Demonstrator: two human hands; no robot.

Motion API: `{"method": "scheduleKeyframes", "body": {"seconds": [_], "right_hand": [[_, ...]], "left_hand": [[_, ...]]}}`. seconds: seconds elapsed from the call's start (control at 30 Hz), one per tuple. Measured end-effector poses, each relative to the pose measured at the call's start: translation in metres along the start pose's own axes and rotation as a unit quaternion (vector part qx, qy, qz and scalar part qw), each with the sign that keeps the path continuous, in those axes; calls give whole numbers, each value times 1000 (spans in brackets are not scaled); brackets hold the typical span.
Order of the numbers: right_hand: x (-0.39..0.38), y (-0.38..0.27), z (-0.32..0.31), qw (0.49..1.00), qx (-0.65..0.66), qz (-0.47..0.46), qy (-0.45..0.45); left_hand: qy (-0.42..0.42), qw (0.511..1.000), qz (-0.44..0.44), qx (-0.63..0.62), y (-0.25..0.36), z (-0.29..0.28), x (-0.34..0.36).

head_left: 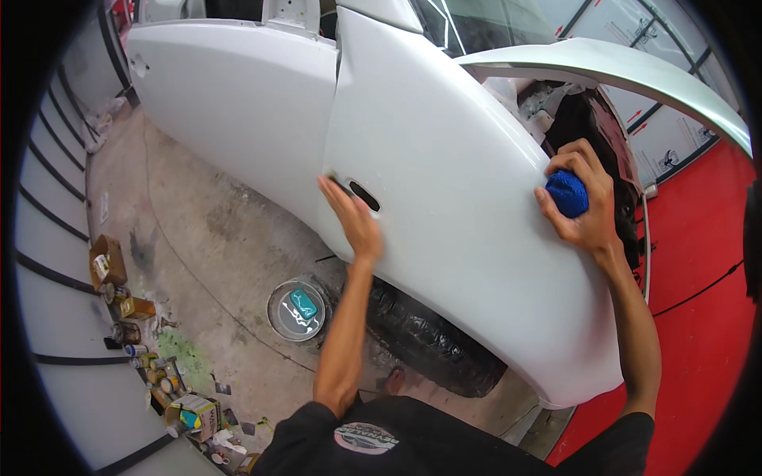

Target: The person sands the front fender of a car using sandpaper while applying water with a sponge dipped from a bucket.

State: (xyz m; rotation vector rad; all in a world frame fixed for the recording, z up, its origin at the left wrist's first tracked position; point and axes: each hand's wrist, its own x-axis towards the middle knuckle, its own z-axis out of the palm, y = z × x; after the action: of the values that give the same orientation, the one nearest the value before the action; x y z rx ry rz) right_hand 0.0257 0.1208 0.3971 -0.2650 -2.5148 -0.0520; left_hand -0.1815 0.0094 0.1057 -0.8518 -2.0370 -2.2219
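Observation:
My right hand (589,198) grips a balled-up blue cloth (567,193) at the upper edge of a white car fender (444,166), beside the open engine bay. My left hand (354,220) lies with its fingers stretched out along the fender, next to a dark oval hole (365,196) and close to the seam with the white door (238,87). Nothing shows in the left hand, though its palm is turned away from view. The fender looks smooth and glossy, with light streaks along its upper edge.
On the concrete floor, a round basin (278,316) of water holds a teal sponge (302,303). A black-wrapped wheel (429,337) sits under the fender. Paint cans (125,332) and boxes (109,260) line the left wall. A raised white panel (635,67) arches over the engine bay.

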Motion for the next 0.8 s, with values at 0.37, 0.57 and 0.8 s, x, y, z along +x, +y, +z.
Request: {"method": "scheduleKeyframes", "body": {"seconds": [0.37, 0.57, 0.8], "right_hand": [[1, 1, -1, 1000, -6, 1, 12], [3, 0, -1, 1000, 4, 18, 6], [3, -2, -1, 1000, -8, 14, 18]], "left_hand": [[-3, 998, 37, 49, -3, -2, 15], [-57, 992, 97, 54, -3, 2, -51], [-44, 995, 73, 49, -4, -3, -15]]}}
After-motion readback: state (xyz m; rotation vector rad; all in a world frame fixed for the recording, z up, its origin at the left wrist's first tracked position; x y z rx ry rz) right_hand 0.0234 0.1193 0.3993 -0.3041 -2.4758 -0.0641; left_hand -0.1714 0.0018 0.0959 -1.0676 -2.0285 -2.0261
